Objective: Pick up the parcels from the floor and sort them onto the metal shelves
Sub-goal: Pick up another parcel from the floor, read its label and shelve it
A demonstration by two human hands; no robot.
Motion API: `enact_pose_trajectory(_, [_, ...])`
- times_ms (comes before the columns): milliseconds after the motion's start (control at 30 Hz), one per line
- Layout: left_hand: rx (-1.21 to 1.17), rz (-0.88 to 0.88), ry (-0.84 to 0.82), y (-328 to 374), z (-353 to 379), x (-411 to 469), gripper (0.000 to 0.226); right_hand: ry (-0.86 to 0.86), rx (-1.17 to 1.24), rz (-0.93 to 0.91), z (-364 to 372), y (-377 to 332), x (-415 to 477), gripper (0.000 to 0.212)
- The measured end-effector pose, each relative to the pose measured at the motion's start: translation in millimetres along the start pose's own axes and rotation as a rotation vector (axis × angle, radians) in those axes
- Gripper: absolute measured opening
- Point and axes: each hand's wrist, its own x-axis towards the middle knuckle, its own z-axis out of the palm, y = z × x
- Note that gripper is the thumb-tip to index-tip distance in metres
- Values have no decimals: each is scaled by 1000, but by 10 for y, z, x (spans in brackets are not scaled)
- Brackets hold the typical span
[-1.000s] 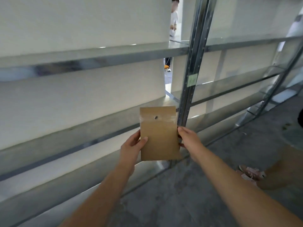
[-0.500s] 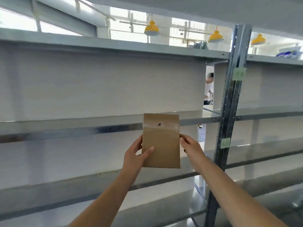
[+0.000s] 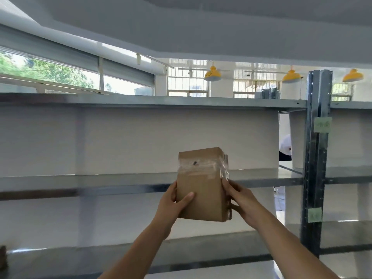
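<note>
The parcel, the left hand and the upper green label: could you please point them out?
parcel (image 3: pixel 201 190), head view, brown front face
left hand (image 3: pixel 173 206), head view, back of hand
green label (image 3: pixel 322 124), head view, label centre on the post

- Both my bare forearms rise from the bottom edge of the frame and converge toward the centre, held out in front of me at about chest height.
- My left hand (image 3: pixel 173 204) sits just left of centre, thumb laid flat across the near face of the cardboard box (image 3: pixel 203 186), the other fingers hidden behind its left side.
- My right hand (image 3: pixel 240 200) is just right of centre, fingers curled against the box's right side, wrist bent slightly upward.
- Between them, my two hands clamp the box upright, off any surface.
</note>
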Motion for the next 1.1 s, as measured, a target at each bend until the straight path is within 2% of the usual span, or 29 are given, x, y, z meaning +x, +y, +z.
enact_pose_trajectory(67, [-41,-12,21,-11,-69,22,78,30,-15,1,34,-31,5,61])
enact_pose_trajectory(167, [-62,-10,36,-7,-125,39,79,58,-5,0,94,-38,31,63])
enact_pose_trajectory(500, [64,49,41,-112,-322,42,48,-6,125,19,270,-113,44,32])
enact_pose_trajectory(633, [29,-15,-14,-150,-339,83,38,100,54,48,387,-133,59,36])
enact_pose_trajectory(767, [-37,-37,-61,-180,-345,43,40,-22,-73,231,473,-161,27,66])
enact_pose_trajectory(833, [-26,-30,-61,-191,-359,10,41,-61,-94,280,491,-139,2,74])
enact_pose_trajectory(967, [78,-21,-10,-194,-394,30,37,-64,-127,279,504,-71,5,74])
enact_pose_trajectory(1100, [52,-55,17,-143,-392,82,34,-55,-127,257,515,-20,74,75])
